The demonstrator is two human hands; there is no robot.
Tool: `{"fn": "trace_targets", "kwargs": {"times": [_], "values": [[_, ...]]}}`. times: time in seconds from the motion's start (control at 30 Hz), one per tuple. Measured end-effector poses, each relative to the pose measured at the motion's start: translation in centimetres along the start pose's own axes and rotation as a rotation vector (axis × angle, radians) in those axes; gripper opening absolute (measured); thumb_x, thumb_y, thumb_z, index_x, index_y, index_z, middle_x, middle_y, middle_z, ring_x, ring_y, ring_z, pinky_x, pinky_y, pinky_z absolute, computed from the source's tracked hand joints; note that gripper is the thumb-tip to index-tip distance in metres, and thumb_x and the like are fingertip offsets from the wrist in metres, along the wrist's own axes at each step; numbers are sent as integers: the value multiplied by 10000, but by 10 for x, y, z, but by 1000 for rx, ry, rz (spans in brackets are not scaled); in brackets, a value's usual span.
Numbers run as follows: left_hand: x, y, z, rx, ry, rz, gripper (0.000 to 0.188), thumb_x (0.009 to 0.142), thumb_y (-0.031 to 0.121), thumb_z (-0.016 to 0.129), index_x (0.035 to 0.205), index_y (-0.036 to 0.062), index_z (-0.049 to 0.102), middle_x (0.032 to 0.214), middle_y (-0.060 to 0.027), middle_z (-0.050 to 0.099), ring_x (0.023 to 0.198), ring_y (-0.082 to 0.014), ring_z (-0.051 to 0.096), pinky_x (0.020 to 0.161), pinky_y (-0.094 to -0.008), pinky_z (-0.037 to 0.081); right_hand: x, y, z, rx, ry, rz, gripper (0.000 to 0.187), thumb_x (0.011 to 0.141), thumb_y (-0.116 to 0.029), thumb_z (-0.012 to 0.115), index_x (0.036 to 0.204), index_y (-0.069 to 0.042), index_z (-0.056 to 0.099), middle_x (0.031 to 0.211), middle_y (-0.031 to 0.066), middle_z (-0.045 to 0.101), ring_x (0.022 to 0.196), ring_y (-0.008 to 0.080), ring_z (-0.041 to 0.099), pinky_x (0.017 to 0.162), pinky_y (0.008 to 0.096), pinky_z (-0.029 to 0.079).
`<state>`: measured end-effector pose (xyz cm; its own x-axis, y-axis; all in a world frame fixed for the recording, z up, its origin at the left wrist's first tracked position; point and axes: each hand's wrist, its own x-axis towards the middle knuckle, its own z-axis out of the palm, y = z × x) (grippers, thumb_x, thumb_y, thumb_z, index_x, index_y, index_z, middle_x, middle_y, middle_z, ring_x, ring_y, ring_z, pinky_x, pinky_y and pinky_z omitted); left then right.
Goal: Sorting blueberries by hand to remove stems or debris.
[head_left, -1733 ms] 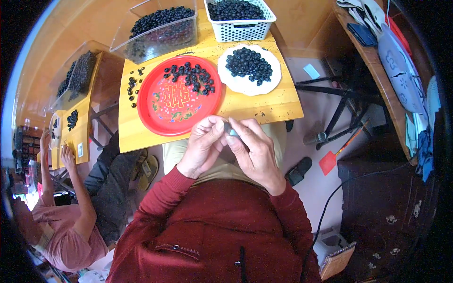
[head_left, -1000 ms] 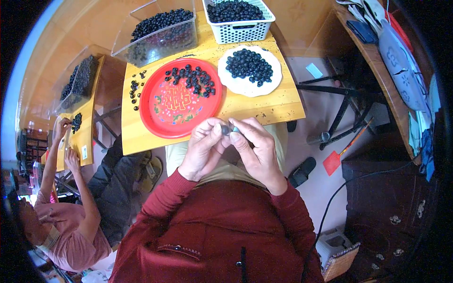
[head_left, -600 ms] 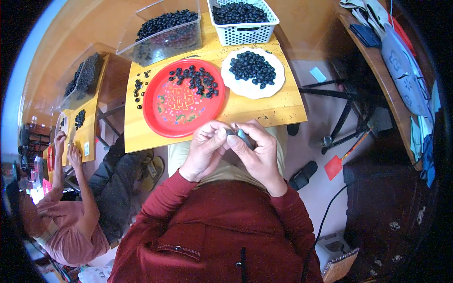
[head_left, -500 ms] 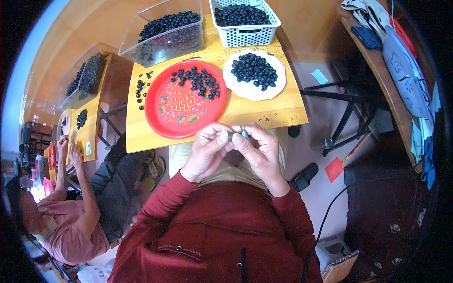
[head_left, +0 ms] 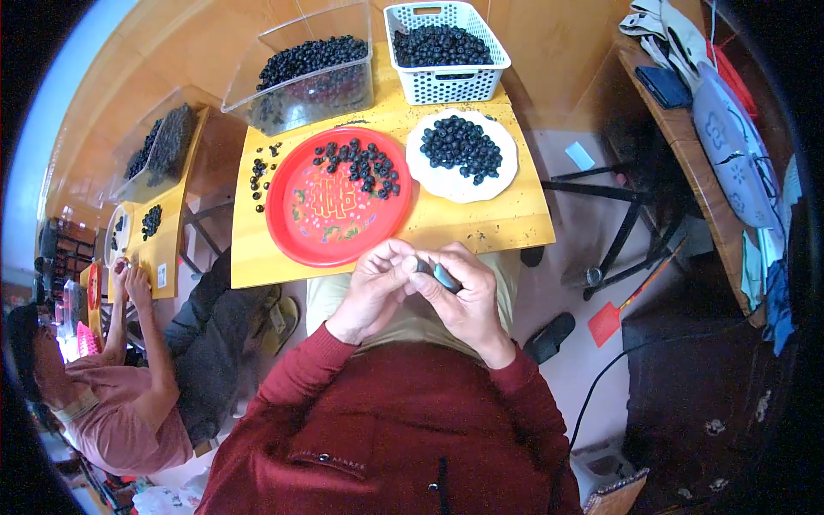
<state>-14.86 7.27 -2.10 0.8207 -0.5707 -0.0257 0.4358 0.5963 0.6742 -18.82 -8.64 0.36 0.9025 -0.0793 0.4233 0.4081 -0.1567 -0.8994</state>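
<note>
Just past the near edge of the table, both my hands are held close together. My left hand (head_left: 367, 296) pinches a small dark round bead (head_left: 421, 266) between thumb and fingertips. Curled beside it, my right hand (head_left: 470, 311) grips a small tool with a teal and dark handle (head_left: 446, 278); its working end is hidden by my fingers. Beyond them lies a red round tray (head_left: 300, 239) with dark beads on its far side. To its right, a white scalloped plate (head_left: 429, 182) bears a heap of similar beads.
A clear plastic bin (head_left: 283, 116) and a white perforated basket (head_left: 446, 87), both with many dark beads, stand at the table's (head_left: 257, 269) back. Loose beads (head_left: 258, 183) lie left of the tray. A co-worker (head_left: 137, 403) sits at the left. A red flyswatter (head_left: 605, 324) lies at the right.
The view has shifted, so the table and trays sit lower in the picture. My right hand has turned slightly, showing more of the teal handle. Both hands keep their grip.
</note>
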Motion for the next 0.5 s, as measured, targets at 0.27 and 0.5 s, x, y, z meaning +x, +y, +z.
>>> {"fn": "trace_targets", "kwargs": {"times": [0.27, 0.5], "values": [[2, 18, 6, 597, 211, 91, 79, 928, 112, 656, 966, 46, 637, 855, -10, 669, 784, -94, 637, 728, -236, 518, -3, 2, -5, -57, -36, 68, 251, 858, -116, 725, 1051, 31, 657, 835, 104, 608, 740, 168, 614, 642, 300, 481], [51, 75, -50, 1597, 333, 369, 155, 834, 84, 715, 956, -6, 679, 825, -141, 690, 700, -198, 667, 645, -313, 523, -14, 2, -12, -37, -22, 113, 233, 877, -100, 694, 1045, 55, 647, 875, 116, 644, 813, 179, 641, 685, 291, 488]]}}
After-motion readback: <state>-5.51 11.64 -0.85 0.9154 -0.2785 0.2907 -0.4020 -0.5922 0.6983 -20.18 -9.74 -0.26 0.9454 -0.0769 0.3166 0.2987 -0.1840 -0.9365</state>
